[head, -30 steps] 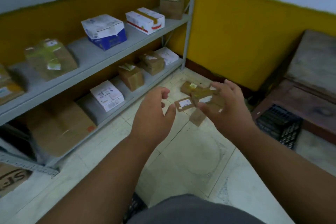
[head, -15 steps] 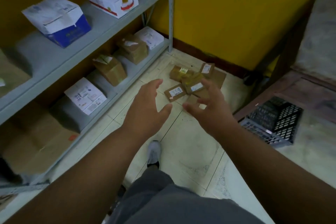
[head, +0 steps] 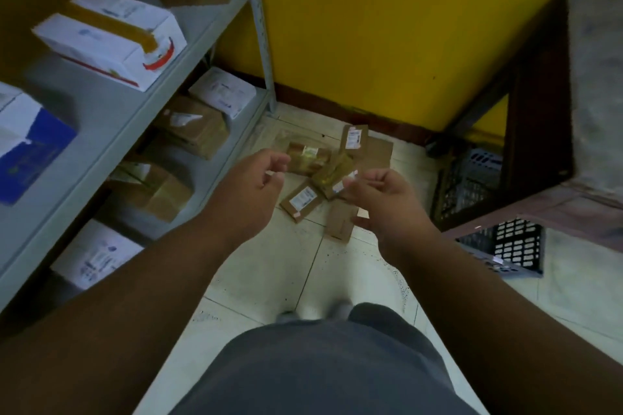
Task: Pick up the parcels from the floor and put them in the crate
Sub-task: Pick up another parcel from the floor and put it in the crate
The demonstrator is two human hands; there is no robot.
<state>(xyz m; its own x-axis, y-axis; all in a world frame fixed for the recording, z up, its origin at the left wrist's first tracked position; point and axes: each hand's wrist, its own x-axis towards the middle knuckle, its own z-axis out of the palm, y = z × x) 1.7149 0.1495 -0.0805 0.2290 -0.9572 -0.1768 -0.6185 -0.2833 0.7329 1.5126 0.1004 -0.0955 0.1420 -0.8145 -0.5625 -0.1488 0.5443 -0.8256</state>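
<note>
You've stepped closer; both hands now hover over the parcels. Left hand and right hand loosely curled, empty. Parcels all on floor, crate at right; nothing loaded.

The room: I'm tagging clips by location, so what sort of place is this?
Likely a small parcel storeroom: metal shelves hold labelled boxes, more parcels lie piled on the tiled floor, and a plastic crate sits nearby.

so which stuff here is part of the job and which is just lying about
Job: parcels on the floor, crate, left hand, right hand, both empty.
Just there: shelf boxes, metal shelving, wooden table.
</note>
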